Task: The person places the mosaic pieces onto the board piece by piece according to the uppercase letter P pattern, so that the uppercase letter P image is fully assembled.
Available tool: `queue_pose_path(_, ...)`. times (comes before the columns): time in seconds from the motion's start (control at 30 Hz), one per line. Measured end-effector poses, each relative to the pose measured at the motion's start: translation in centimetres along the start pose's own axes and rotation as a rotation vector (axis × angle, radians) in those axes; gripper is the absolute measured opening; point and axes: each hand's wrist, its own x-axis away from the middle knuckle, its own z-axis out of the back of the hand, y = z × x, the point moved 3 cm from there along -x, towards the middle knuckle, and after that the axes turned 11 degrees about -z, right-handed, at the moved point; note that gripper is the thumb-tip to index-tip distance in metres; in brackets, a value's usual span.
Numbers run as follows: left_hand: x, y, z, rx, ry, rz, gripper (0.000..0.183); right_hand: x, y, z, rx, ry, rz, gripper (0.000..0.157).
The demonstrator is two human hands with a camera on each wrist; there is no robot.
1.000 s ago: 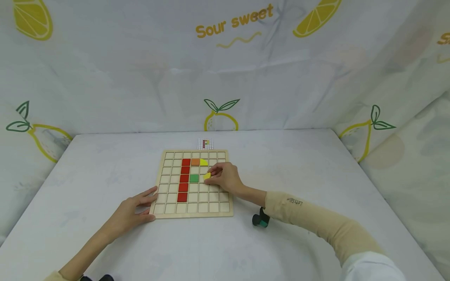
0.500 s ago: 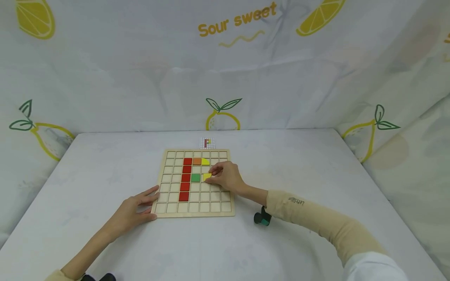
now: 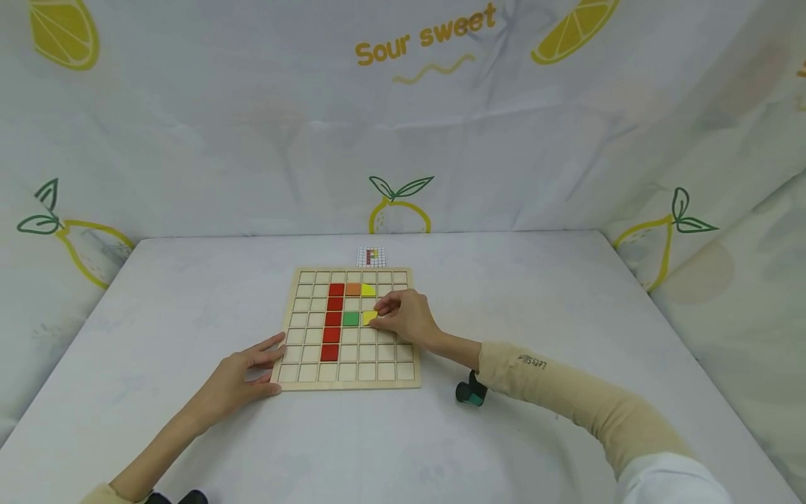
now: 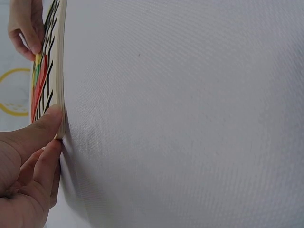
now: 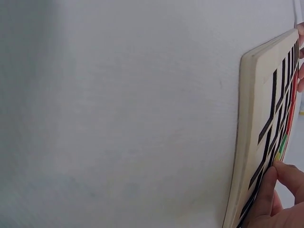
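Note:
A square wooden grid board lies on the white table. It bears a column of red tiles, an orange tile, a yellow tile with one cut corner and a green tile. Right of the green one, my right hand pinches another yellow tile between thumb and fingers; the tile looks level with its cell, its right part hidden by the fingertips. My left hand rests on the board's near left corner, fingers fairly straight, thumb touching the rim.
Behind the board lies a small pattern card with a coloured grid. A black wrist camera sits below the right wrist. White cloth with printed lemons hangs at the back and right.
The pinched yellow tile was tilted over its cell one second ago and now lies flat. The right hand has barely moved. The left hand stays on the board; the head view shifted slightly.

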Motion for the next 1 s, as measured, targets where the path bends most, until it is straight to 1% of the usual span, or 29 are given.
queue_pose_path(0.2, 0.02, 0.08, 0.06, -0.017, 0.003, -0.009, 0.061, 0.0, -0.08, 0.0, 0.001, -0.001, 0.007, 0.02)
queue_pose_path(0.43, 0.0, 0.08, 0.06, 0.011, 0.005, -0.007, 0.061, 0.0, -0.14, -0.01, 0.0, -0.007, 0.024, 0.017)
queue_pose_path(0.57, 0.0, 0.08, 0.02, 0.02, 0.003, -0.008, 0.061, 0.01, -0.13, -0.01, -0.006, -0.014, 0.019, 0.017)
queue_pose_path(1.0, -0.05, 0.07, -0.05, -0.015, 0.004, -0.001, 0.061, 0.08, -0.05, -0.01, -0.012, -0.023, 0.017, 0.016)
